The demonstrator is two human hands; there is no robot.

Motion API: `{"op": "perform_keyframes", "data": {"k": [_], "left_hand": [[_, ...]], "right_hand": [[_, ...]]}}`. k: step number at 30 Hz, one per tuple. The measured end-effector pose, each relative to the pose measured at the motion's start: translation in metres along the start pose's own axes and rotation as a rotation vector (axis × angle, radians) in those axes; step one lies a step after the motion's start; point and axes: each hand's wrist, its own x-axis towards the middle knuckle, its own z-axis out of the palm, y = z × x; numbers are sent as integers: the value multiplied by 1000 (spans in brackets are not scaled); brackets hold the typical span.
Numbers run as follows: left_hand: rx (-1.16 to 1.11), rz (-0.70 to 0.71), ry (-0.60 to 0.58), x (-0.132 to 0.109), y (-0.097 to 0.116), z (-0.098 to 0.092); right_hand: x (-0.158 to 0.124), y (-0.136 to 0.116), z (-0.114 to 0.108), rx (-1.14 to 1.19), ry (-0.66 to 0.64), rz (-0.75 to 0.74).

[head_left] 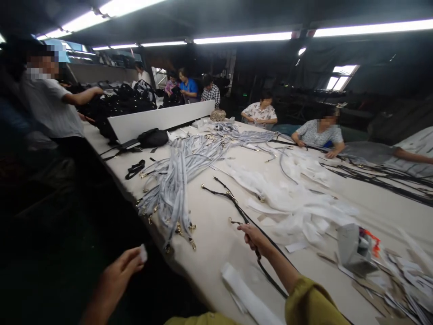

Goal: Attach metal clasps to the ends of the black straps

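Note:
My right hand [254, 238] is closed around a thin black strap [233, 205] with gold clasps that runs across the pale table [216, 239] away from me. My left hand [123, 271] hovers off the table's near-left edge, pinching a small white scrap [143, 253] between thumb and fingers. A heap of grey-white straps with gold clips [176, 180] lies just left of the black strap. A white paper strip [246, 295] lies on the table below my right forearm.
Crumpled white wrappers [297, 203] pile up to the right, with paper offcuts and a grey object [353, 248] beyond. Black straps [382, 180] lie far right. Several people sit or stand around the table. A white board [158, 119] and black bags [118, 104] stand at the far left.

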Motion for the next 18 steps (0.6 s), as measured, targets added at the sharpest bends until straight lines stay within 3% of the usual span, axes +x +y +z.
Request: {"op": "perform_keyframes", "data": {"k": [2,5,7,11,18], "left_hand": [[-175,-10,-151,-3,16,36],[-263,36,-195,-1,39,83],[-271,90,-234,0,50,101],[-228,199,-332,-4,69,118],[-136,372,-337,-5,92,138]], "right_hand": [[-17,-9,-2,92,-49,-27],[-38,-22,-1,208,-111,-67],[-50,-30,3,252,-144,-60],[-69,-48,25,299,-175,-38],[-79,-76,73,249,-166,-156]]}}
